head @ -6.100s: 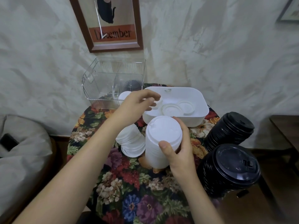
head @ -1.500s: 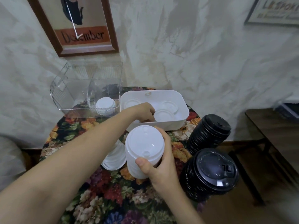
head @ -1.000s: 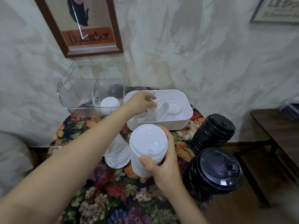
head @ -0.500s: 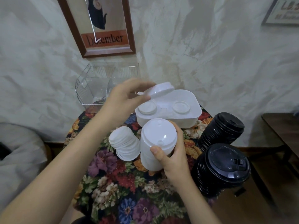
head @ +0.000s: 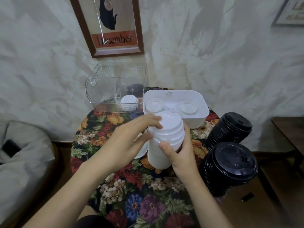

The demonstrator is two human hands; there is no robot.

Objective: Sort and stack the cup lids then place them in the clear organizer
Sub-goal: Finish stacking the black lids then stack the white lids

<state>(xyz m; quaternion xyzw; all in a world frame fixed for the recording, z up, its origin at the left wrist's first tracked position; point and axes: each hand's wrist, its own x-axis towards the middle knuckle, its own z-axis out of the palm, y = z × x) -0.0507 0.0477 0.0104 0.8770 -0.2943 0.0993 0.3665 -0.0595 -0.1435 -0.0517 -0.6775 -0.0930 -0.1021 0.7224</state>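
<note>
A tall stack of white lids [head: 164, 145] stands on the floral table, gripped around its side by my right hand [head: 179, 153]. My left hand [head: 131, 137] holds the top lid [head: 171, 120] at its rim, fingers on top and thumb beneath, setting it on the stack. The white bin [head: 199, 102] behind holds two loose white lids [head: 154, 105] [head: 188, 107]. The clear organizer [head: 102, 89] at the back left contains a short stack of small white lids [head: 129, 102] and some dark lids behind. Another white stack lies mostly hidden under my left hand.
Two tall stacks of black lids [head: 230, 168] [head: 229, 129] stand at the table's right edge. A framed "December" picture [head: 113, 27] hangs on the wall. A grey cushion [head: 21, 155] is on the left, a dark wooden table [head: 289, 132] on the right.
My left hand took a white lid out of the bin, lifted it, and brought it down onto the stack that my right hand holds.
</note>
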